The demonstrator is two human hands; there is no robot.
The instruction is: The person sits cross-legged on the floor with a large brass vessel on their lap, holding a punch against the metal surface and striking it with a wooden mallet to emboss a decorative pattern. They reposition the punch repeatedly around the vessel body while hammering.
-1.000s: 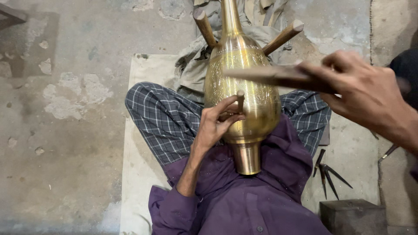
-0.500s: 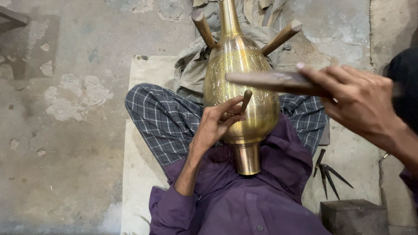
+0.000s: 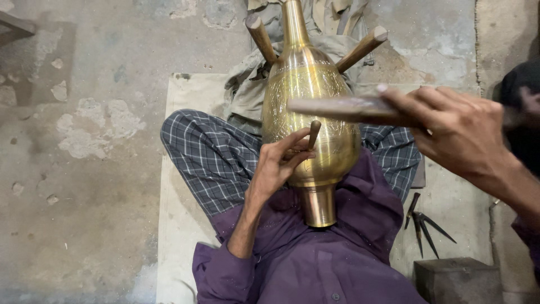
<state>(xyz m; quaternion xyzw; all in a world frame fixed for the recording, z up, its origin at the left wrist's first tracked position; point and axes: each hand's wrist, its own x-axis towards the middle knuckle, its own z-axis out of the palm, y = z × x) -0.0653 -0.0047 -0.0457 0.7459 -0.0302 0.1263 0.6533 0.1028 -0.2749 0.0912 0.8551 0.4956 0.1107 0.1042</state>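
Vase: the tall engraved brass vase (image 3: 309,112) lies in the middle of my frame, across my lap, its round foot toward my chest at lower centre and its narrow neck pointing to the top edge.
Long axis: nearly straight up and down the picture, leaning a little to the left at the neck.
Left hand: my left hand (image 3: 278,166), just left of centre, rests against the lower belly of the vase with its fingers pinched narrow round a short dark metal punch (image 3: 313,134).
Punch: its tip meets the brass, its free end points up and to the right.
Right hand: my right hand (image 3: 455,132), at the right of the frame, is wrapped firmly on a worn wooden-handled hammer (image 3: 343,108).
Hammer: it lies crosswise over the vase, its end just above the punch head and apart from it.
Key relation: punch head sits below and left of the hammer end; the left hand is the nearer to the vase.
Surroundings: two wooden pegs (image 3: 260,36) flank the neck at the top; spare pointed tools (image 3: 422,219) lie at lower right beside a dark block (image 3: 458,278).
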